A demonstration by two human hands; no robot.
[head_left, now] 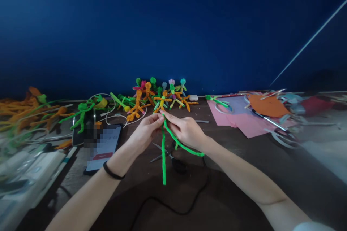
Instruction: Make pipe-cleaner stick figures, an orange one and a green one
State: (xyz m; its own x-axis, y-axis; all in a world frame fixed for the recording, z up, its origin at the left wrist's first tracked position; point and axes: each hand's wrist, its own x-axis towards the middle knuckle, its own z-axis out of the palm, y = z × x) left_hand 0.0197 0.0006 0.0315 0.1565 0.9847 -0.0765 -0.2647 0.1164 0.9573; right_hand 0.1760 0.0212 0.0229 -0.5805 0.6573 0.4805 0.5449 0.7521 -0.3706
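Both my left hand [148, 131] and my right hand [187, 130] pinch a bright green pipe cleaner [164, 162] between their fingertips, close together above the table. One end of it hangs straight down; the other curves off to the right under my right hand. What the fingertips press on is partly hidden. Under the hands lie scissors [177, 164], blades pointing left. Just beyond the fingertips, several small pipe-cleaner figures [138, 103] in orange, green, pink and blue stand or lean along the wall.
To the left lie a phone [104, 148], loose orange pipe cleaners [20, 112], a green figure [81, 113] and a white power strip [35, 173]. Pink paper [252, 126], an orange sheet [268, 105] and a pen [271, 121] lie right. A black cord [173, 209] crosses the front.
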